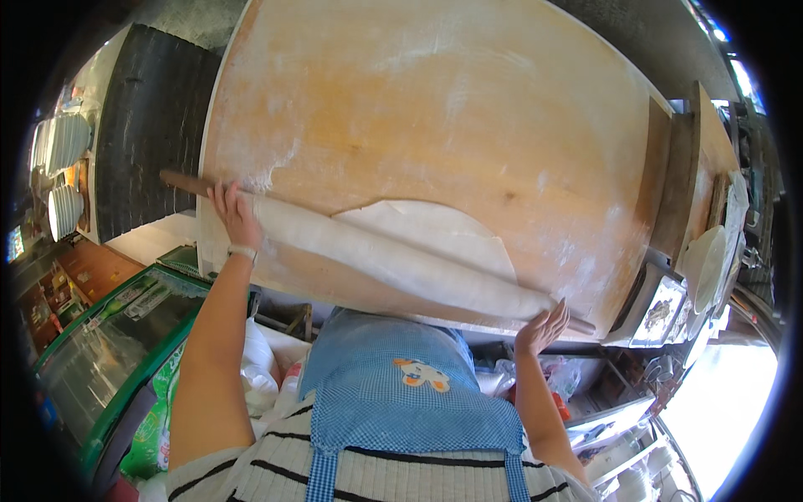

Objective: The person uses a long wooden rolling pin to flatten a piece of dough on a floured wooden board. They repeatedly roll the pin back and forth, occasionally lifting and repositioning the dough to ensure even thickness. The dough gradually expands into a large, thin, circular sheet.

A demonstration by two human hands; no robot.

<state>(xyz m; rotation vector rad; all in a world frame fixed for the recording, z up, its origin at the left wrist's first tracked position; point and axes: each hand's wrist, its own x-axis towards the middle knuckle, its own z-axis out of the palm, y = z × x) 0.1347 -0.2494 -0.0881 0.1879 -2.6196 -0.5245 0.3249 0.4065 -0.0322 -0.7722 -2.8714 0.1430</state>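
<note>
A long wooden rolling pin (pixel 182 182) lies slantwise along the near side of a floured wooden board (pixel 401 138). Around it is wrapped a sheet of pale dough (pixel 376 254), whose rounded flap (pixel 433 226) lies flat on the board beyond the roll. My left hand (pixel 235 216) curls over the pin at the left end of the dough, and the pin's tip juts past the board's left edge. At the other end, my right hand (pixel 542 327) rests against the roll with fingers stretched out; the pin's right tip (pixel 582 325) shows beyond it.
Left of the board stands a dark slatted surface (pixel 157 132), with stacked white plates (pixel 68 144) past it. A green-framed glass-top freezer (pixel 125 339) is at lower left. To the right are a wooden ledge (pixel 674 182), a metal-fronted box (pixel 659 310) and a pale bowl (pixel 704 263).
</note>
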